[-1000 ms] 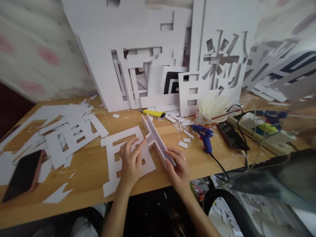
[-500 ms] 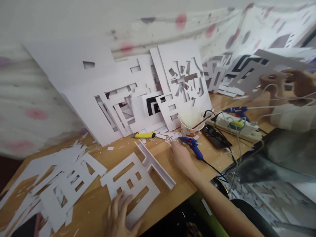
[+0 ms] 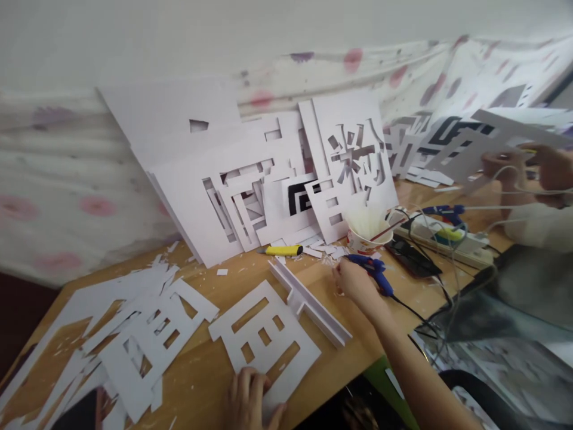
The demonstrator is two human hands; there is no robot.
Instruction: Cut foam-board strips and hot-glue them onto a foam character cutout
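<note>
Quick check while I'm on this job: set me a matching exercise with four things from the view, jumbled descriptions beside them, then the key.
1. right hand
2. paper cup
3. utility knife
4. left hand

A. yellow-handled
B. resting on the flat cut-out panel
C. stretched out by the nearer blue glue gun
D. holding pale sticks

Pairs: 1-C, 2-D, 3-A, 4-B
</note>
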